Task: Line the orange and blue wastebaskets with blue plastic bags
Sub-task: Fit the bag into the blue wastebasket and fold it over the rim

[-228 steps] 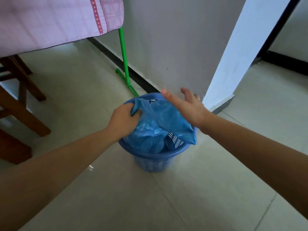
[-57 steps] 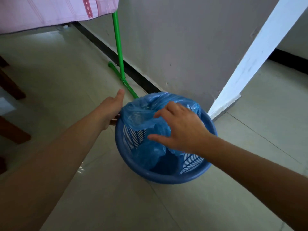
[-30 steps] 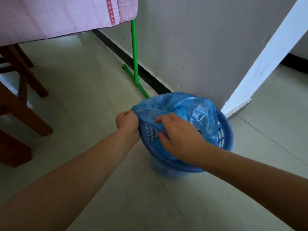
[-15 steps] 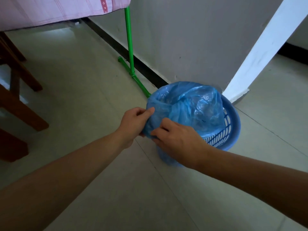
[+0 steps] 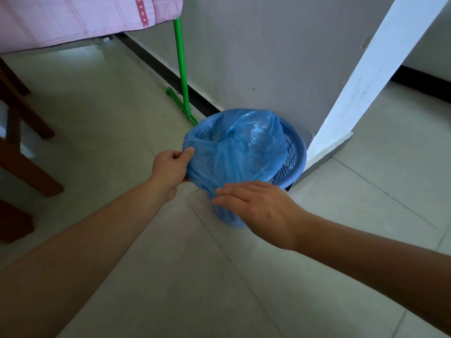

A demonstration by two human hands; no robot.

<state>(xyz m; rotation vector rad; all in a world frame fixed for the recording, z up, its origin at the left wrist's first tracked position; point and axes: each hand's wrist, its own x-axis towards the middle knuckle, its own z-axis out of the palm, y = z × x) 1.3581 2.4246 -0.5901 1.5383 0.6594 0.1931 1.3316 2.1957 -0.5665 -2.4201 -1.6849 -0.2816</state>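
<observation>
A blue slatted wastebasket [image 5: 294,154] stands on the floor against a grey wall corner. A blue plastic bag [image 5: 234,152] sits in it, its mouth stretched over the left and near rim; the right rim is bare. My left hand [image 5: 170,168] pinches the bag's edge at the basket's left side. My right hand [image 5: 258,206] lies flat with fingers extended over the near rim, touching the bag's folded edge. No orange wastebasket is in view.
A green pole with a floor foot [image 5: 181,76] leans by the wall just behind the basket. Pink cloth [image 5: 73,18] hangs at the top left. Wooden furniture legs [image 5: 22,147] stand at the left. A white pillar [image 5: 366,76] rises to the right.
The bag's mouth has spread wider over the left and near rim. My right hand has let go of the bag and flattened over the near rim. My left hand keeps its pinch.
</observation>
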